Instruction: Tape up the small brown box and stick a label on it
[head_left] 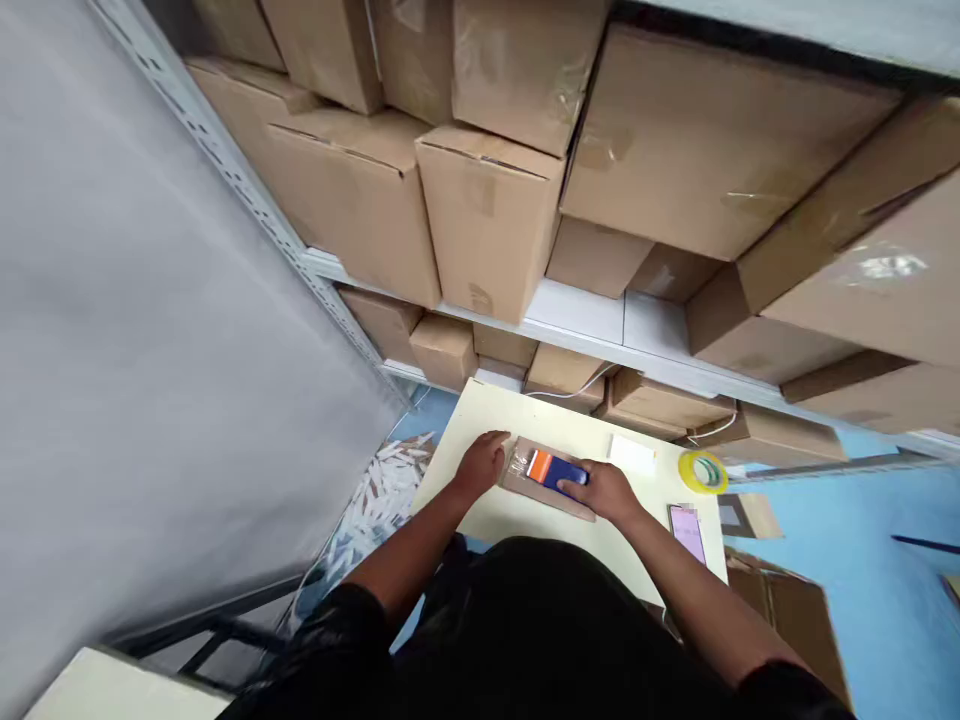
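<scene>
Right grip (606,490) clasps blue-orange tool (555,470) | left grip (484,462) flat on brown packet (541,478) beneath

the person wears a black short-sleeved top; both forearms are bare, and neither the left hand (482,462) nor the right hand (604,491) wears a glove.

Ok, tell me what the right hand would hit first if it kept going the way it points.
The right hand points left across the flat brown package. Likely first: the blue and orange item it already touches, then the left hand.
</scene>
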